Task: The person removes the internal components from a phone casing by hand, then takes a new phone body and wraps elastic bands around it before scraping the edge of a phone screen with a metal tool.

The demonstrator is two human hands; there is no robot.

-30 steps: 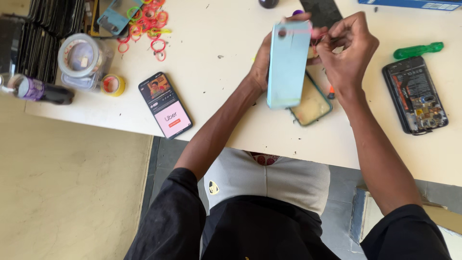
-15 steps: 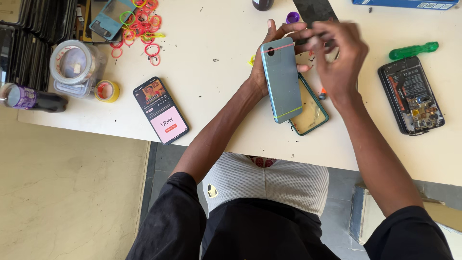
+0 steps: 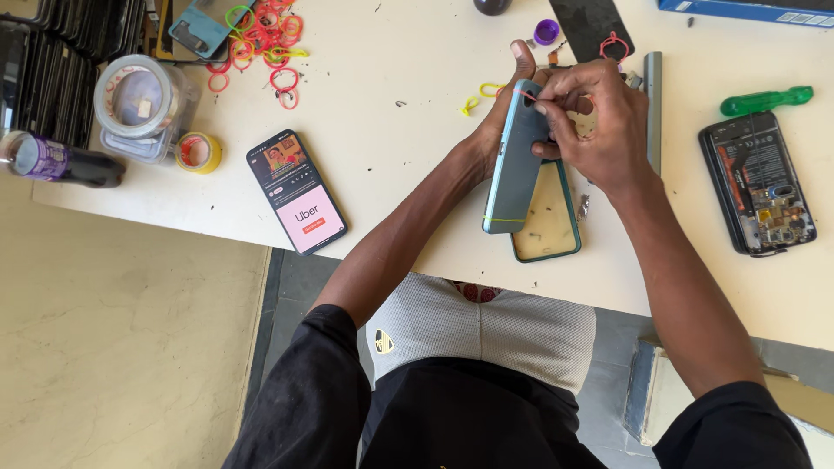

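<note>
Between both hands, blue phone held edgewise.

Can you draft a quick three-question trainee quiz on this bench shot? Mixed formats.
1. True or false: the left hand holds the light blue phone up on its edge, above the table.
2. Multiple choice: what lies on the table right beneath that phone? A) a roll of tape B) an empty teal-rimmed phone case C) a green screwdriver
3. Fill in: the right hand pinches a thin ____ band at the phone's top end.

Key
1. True.
2. B. The tape rolls sit far left and the green screwdriver far right.
3. Pink. A yellow band already circles the lower end.
</note>
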